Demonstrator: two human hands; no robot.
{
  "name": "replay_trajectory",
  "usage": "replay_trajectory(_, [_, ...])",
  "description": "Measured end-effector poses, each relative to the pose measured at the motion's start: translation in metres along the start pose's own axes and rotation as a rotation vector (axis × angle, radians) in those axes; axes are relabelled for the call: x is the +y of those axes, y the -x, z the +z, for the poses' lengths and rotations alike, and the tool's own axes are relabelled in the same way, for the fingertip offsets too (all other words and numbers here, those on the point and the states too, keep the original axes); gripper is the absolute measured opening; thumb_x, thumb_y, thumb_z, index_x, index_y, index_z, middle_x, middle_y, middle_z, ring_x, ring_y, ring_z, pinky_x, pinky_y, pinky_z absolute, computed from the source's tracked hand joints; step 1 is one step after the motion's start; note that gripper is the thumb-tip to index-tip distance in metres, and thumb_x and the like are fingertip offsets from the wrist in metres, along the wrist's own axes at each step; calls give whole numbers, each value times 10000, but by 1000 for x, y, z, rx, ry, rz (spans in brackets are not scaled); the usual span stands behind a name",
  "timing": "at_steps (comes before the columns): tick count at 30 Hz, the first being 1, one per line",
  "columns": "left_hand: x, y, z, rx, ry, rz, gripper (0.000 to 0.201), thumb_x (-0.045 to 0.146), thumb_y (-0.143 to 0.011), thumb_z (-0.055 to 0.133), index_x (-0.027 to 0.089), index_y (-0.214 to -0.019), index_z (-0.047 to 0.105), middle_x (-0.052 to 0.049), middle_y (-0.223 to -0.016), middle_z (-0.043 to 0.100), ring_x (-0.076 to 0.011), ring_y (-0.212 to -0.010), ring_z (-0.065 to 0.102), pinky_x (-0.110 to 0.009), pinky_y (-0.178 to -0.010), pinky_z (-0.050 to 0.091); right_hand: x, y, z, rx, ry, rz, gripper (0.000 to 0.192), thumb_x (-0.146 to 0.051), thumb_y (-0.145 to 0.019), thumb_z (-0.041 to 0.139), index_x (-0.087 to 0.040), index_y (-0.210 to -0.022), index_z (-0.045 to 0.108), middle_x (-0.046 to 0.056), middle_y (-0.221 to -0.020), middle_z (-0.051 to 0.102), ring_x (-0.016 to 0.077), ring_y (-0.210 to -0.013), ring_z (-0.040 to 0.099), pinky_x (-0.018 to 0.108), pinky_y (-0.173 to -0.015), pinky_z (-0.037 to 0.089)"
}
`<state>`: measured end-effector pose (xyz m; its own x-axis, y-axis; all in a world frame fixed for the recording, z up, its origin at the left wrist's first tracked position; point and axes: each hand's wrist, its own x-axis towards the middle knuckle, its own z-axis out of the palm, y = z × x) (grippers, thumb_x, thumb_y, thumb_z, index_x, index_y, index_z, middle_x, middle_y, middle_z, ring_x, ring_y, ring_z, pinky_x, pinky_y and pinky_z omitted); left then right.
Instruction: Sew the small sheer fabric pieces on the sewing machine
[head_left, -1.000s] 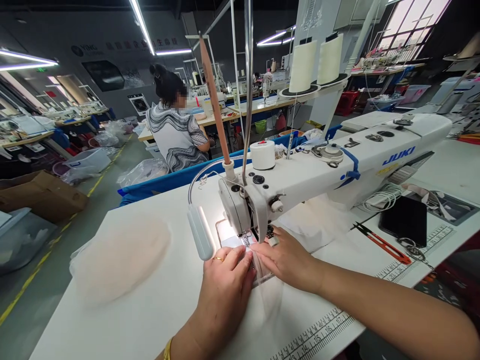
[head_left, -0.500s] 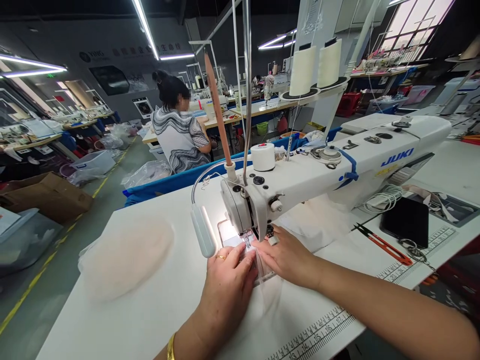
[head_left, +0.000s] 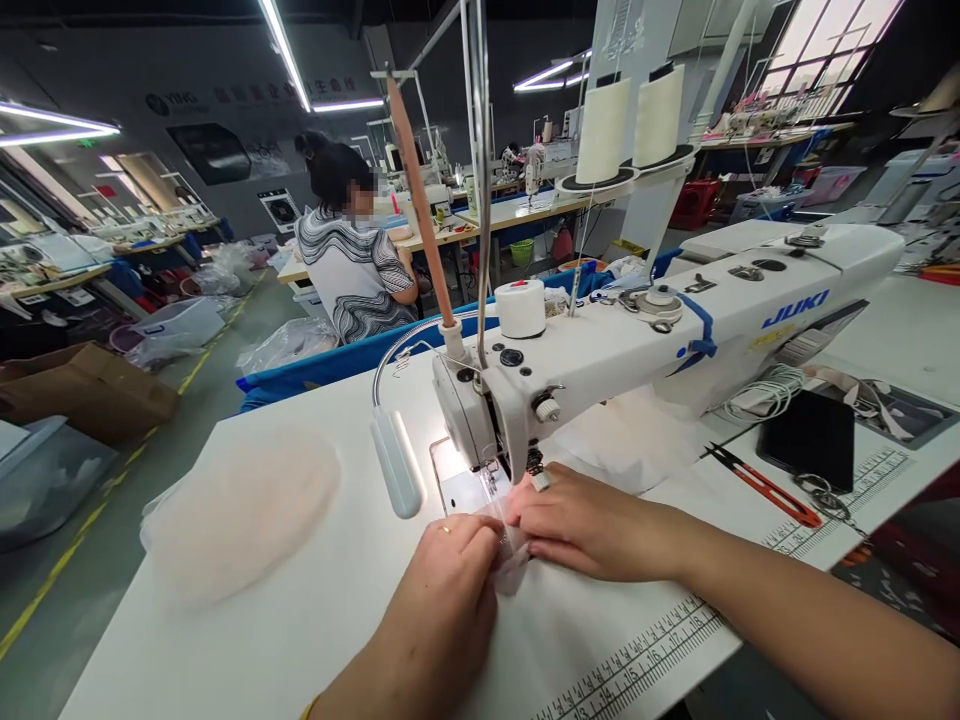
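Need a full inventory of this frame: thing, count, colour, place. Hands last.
sewing machine: 1, white, on the table, needle end above the hands
sheer fabric piece: 1, translucent white, under the needle, between the hands
fabric pile: 1, pale peach, table left
lamp: 1, white, left of the needle
thread cones: 2, cream, on the stand behind the machine
thread snips: 1, orange and black, table right
phone: 1, black, beside the snips
table: 1, white, ruler printed along the near edge
co-worker: 1, striped top, seated at the next table
left hand: pinching the fabric, ring on
right hand: flat on the fabric, ring on
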<state>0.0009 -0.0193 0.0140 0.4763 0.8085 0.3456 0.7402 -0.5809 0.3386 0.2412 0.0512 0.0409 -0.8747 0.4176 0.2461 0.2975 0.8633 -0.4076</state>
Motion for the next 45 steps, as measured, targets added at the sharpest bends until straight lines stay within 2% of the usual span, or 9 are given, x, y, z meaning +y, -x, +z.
replay_trajectory(3, [-3,-9,4,107,104,-138,184,93,-891,376,251,-798,394,9,-703,558,-181,-611,524,-284,-541,413,0,-2,4,179,-84,90,174,-248,-1075,506,-199,-1002,657,66,-977,709,234,-940,610,373,-884,475])
replay_trajectory(7, [-7,-24,2,59,231,-222,112,152,-866,424,245,-882,484,-25,-833,647,-206,-727,603,-307,-625,484,-3,-4,11,355,-212,208,247,-345,-1079,463,-209,-994,651,50,-919,690,214,-855,628,337,-783,479])
replay_trajectory(11, [-13,-30,0,18,199,-266,252,127,-793,487,237,-946,654,-23,-890,691,-220,-818,648,-304,-677,496,-7,-7,20,449,-295,233,233,-362,-1065,475,-221,-937,609,9,-819,649,186,-762,606,311,-738,470])
replay_trajectory(14, [-19,-32,1,8,227,-232,235,93,-795,479,232,-796,669,-1,-794,668,-181,-749,642,-260,-652,486,-9,-8,23,481,-313,249,265,-386,-1074,460,-229,-879,546,-15,-738,588,169,-680,556,298,-695,461])
replay_trajectory(17, [-22,-33,1,1,236,-206,254,124,-867,506,209,-636,567,12,-699,597,-142,-633,576,-231,-578,441,-9,-9,24,509,-316,271,268,-411,-1079,455,-232,-891,527,-9,-770,603,166,-682,559,289,-674,456])
replay_trajectory(23, [-14,-33,-3,31,205,-112,363,244,-1004,547,202,-652,621,0,-704,573,-141,-656,556,-243,-589,413,-7,-6,17,457,-324,251,216,-362,-1059,460,-230,-907,539,-8,-791,631,166,-709,581,290,-688,437])
replay_trajectory(30, [3,-10,0,113,37,106,283,71,-897,559,247,-821,767,-51,-856,608,-199,-781,525,-334,-693,402,-4,0,3,39,1,48,215,-206,-976,550,-218,-771,486,-25,-727,580,160,-702,513,310,-690,358])
replay_trajectory(36, [0,-3,4,91,58,109,342,-4,-864,527,244,-906,760,-47,-903,648,-206,-813,546,-363,-744,417,-3,1,2,61,83,49,229,-192,-977,595,-214,-778,485,-30,-720,584,154,-680,482,302,-696,343])
replay_trajectory(45, [-9,-14,6,174,-27,110,312,47,-942,505,226,-904,758,-51,-894,659,-200,-777,530,-363,-750,411,8,-4,14,82,221,113,219,-262,-1043,535,-213,-832,567,9,-776,643,186,-723,528,321,-723,373])
